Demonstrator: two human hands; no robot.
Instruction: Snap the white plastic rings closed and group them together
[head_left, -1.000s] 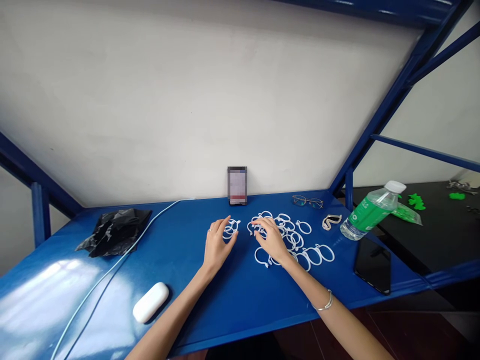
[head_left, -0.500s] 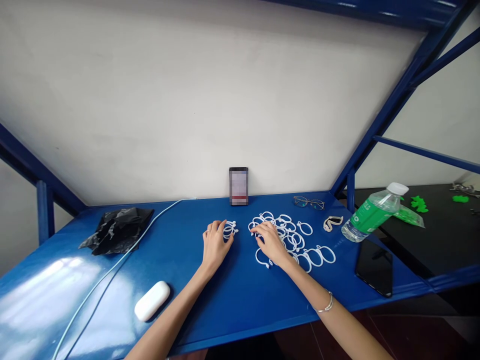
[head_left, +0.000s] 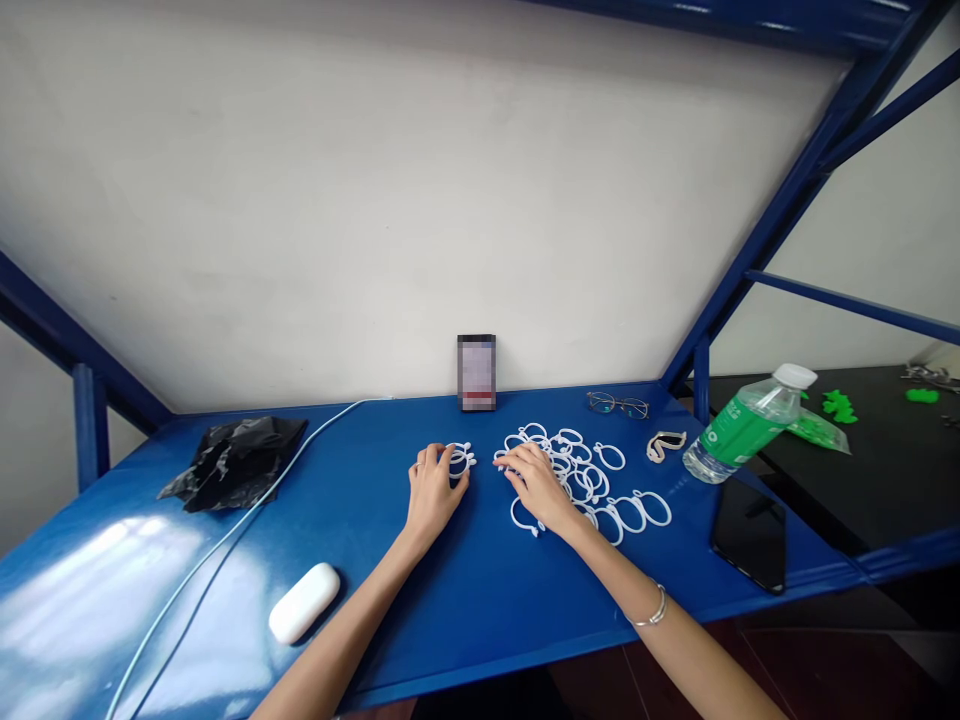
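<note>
Several white plastic rings (head_left: 592, 478) lie scattered on the blue table (head_left: 480, 590), right of centre. A small separate cluster of white rings (head_left: 459, 459) sits to their left. My left hand (head_left: 433, 490) rests palm down with its fingers curled over that small cluster, touching it. Over the left edge of the big pile my right hand (head_left: 536, 485) lies with its fingers bent down onto a ring; whether it grips one is not clear.
A phone (head_left: 476, 372) leans against the wall. Glasses (head_left: 616, 404), a beige clip (head_left: 665, 444), a lying water bottle (head_left: 746, 424) and a dark phone (head_left: 748, 545) are at the right. A black bag (head_left: 232, 458), white cable (head_left: 225, 540) and white case (head_left: 304, 601) are at the left.
My left hand's fingers, stretched out one second ago, have curled down onto the small ring cluster. My right hand has shifted only slightly on the pile.
</note>
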